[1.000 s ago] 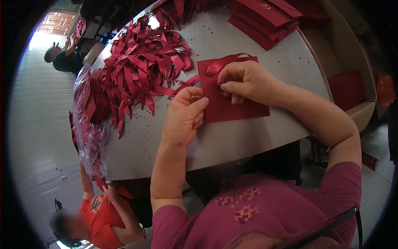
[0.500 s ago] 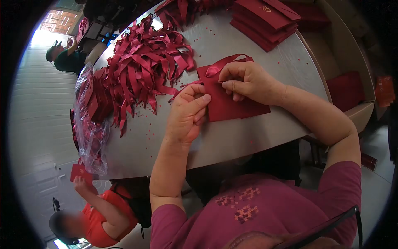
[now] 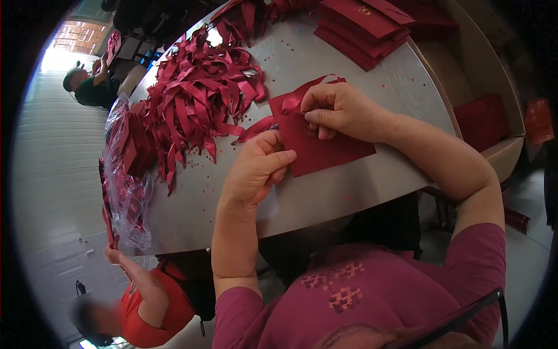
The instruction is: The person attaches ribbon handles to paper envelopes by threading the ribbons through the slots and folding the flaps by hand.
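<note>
A dark red paper gift bag (image 3: pixel 331 152) lies flat on the metal table in front of me, with a shiny ribbon (image 3: pixel 291 104) knotted near its upper left part. My left hand (image 3: pixel 258 166) is closed at the bag's left edge, its thumb over the edge. My right hand (image 3: pixel 343 113) is above the bag, thumb and forefinger pinched at the ribbon beside the knot. The fingers partly cover a gold mark on the bag. A ribbon tail stretches left from the bag, past my left hand.
A large heap of red ribbons (image 3: pixel 203 87) covers the table's left part. Stacked red bags (image 3: pixel 363 29) stand at the far side, beside a cardboard box (image 3: pixel 494 157) on the right. Clear plastic (image 3: pixel 131 203) hangs over the left edge. A co-worker in orange-red (image 3: pixel 154 305) sits lower left.
The bag has shifted slightly left and turned a little under my hands. My right hand moved slightly left, and the gold mark now partly shows. The co-worker's hand has moved up to the table edge.
</note>
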`<state>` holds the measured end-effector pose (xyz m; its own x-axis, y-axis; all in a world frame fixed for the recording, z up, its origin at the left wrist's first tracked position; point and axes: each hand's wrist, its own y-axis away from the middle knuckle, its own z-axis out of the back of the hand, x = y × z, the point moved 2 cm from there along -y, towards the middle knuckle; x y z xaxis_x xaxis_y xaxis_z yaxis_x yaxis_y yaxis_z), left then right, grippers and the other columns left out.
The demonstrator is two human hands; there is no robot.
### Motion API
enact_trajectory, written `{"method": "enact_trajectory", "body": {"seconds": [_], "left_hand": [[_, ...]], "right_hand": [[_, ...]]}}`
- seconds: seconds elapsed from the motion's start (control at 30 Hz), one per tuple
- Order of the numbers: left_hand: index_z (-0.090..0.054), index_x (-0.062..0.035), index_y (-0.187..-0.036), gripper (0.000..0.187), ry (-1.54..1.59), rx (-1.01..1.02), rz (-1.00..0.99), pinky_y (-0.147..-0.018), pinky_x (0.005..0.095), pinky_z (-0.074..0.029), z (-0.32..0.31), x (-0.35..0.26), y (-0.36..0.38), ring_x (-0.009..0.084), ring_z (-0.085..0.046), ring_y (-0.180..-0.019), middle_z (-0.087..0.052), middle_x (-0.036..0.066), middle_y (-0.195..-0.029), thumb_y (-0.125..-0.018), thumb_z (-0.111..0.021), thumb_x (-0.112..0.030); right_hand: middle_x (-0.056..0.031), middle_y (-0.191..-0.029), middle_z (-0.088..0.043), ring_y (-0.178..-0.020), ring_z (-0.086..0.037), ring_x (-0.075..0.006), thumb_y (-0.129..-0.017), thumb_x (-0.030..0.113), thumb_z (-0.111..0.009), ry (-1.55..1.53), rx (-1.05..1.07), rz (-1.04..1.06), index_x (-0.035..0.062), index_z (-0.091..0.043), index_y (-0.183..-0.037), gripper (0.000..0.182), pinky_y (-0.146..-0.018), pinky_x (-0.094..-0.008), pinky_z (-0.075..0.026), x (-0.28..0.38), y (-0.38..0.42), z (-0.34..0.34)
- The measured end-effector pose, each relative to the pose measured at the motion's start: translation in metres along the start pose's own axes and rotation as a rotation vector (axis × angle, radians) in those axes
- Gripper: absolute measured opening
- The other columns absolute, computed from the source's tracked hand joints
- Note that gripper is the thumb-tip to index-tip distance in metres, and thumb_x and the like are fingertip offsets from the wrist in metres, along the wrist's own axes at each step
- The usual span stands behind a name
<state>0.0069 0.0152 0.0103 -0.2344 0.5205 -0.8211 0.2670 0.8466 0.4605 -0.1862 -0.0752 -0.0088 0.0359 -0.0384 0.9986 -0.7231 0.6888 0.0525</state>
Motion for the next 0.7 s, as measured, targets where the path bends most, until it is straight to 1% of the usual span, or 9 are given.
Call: {"method": "enact_trajectory", "body": {"seconds": [0.03,0.17,0.33,0.5,0.57,0.63,0.67,0.7], "left_hand": [[-0.061,-0.0016,-0.109,0.030,0.007,-0.017,0.008,-0.046,0.0159,-0.032,-0.002,0.000,0.000,0.0009,-0.046,-0.054,-0.064,0.000,-0.090,-0.080,-0.067,0.002],[-0.062,-0.0014,-0.109,0.029,-0.036,-0.011,0.016,-0.046,0.0157,-0.033,0.001,0.001,0.000,0.0004,-0.046,-0.056,-0.064,-0.001,-0.089,-0.080,-0.067,0.001],[-0.062,-0.0008,-0.107,0.028,-0.049,0.063,-0.030,-0.050,0.0153,-0.035,-0.005,-0.001,-0.001,0.0012,-0.047,-0.059,-0.064,-0.001,-0.090,-0.080,-0.067,0.001],[-0.062,-0.0006,-0.108,0.030,-0.096,0.061,-0.066,-0.052,0.0157,-0.036,-0.006,0.004,-0.002,0.0015,-0.048,-0.060,-0.064,-0.002,-0.090,-0.078,-0.065,0.002],[-0.062,-0.0003,-0.109,0.031,-0.118,0.061,-0.066,-0.052,0.0161,-0.037,-0.007,0.003,-0.001,0.0015,-0.048,-0.061,-0.064,-0.002,-0.090,-0.078,-0.064,0.002],[-0.063,0.0004,-0.108,0.031,-0.146,0.051,-0.073,-0.056,0.0172,-0.039,-0.011,-0.001,0.001,0.0021,-0.051,-0.066,-0.064,-0.001,-0.090,-0.077,-0.064,0.000],[-0.063,0.0004,-0.108,0.031,-0.147,0.053,-0.074,-0.056,0.0172,-0.039,-0.016,-0.002,0.002,0.0021,-0.051,-0.066,-0.064,-0.001,-0.090,-0.077,-0.064,0.000],[-0.063,0.0006,-0.107,0.031,-0.091,0.021,-0.098,-0.059,0.0176,-0.041,-0.023,-0.001,0.004,0.0028,-0.053,-0.070,-0.064,-0.001,-0.091,-0.077,-0.064,-0.001]], "right_hand": [[-0.0018,-0.083,-0.064,-0.067,-0.060,-0.0060,-0.094,0.006,-0.058,-0.001,-0.001,0.000,0.0021,-0.060,-0.103,0.009,-0.061,-0.0206,-0.052,0.000,0.000,0.000],[-0.0025,-0.083,-0.064,-0.068,-0.060,-0.0060,-0.095,0.006,-0.058,0.002,0.009,0.003,0.0018,-0.060,-0.103,0.009,-0.061,-0.0204,-0.052,-0.003,-0.001,0.002],[-0.0017,-0.082,-0.064,-0.068,-0.060,-0.0056,-0.094,0.006,-0.058,0.005,0.012,0.010,0.0015,-0.060,-0.103,0.010,-0.062,-0.0201,-0.051,-0.002,0.000,0.000],[0.0003,-0.081,-0.062,-0.067,-0.059,-0.0050,-0.095,0.007,-0.057,0.075,0.024,-0.004,0.0015,-0.061,-0.104,0.011,-0.062,-0.0197,-0.050,0.003,0.002,-0.003],[0.0003,-0.081,-0.062,-0.067,-0.059,-0.0049,-0.095,0.007,-0.057,0.051,0.016,-0.001,0.0017,-0.061,-0.104,0.011,-0.062,-0.0199,-0.050,0.001,0.001,-0.003],[0.0002,-0.081,-0.062,-0.066,-0.059,-0.0048,-0.095,0.007,-0.058,0.029,0.008,0.004,0.0018,-0.061,-0.104,0.011,-0.062,-0.0201,-0.050,-0.001,-0.001,-0.003],[0.0001,-0.081,-0.062,-0.066,-0.059,-0.0048,-0.095,0.007,-0.058,0.051,0.003,0.011,0.0017,-0.061,-0.104,0.011,-0.062,-0.0203,-0.050,-0.003,-0.001,-0.003],[0.0000,-0.081,-0.062,-0.065,-0.058,-0.0048,-0.095,0.007,-0.058,0.073,-0.002,0.017,0.0016,-0.061,-0.104,0.011,-0.061,-0.0204,-0.050,-0.003,-0.001,-0.003]]}}
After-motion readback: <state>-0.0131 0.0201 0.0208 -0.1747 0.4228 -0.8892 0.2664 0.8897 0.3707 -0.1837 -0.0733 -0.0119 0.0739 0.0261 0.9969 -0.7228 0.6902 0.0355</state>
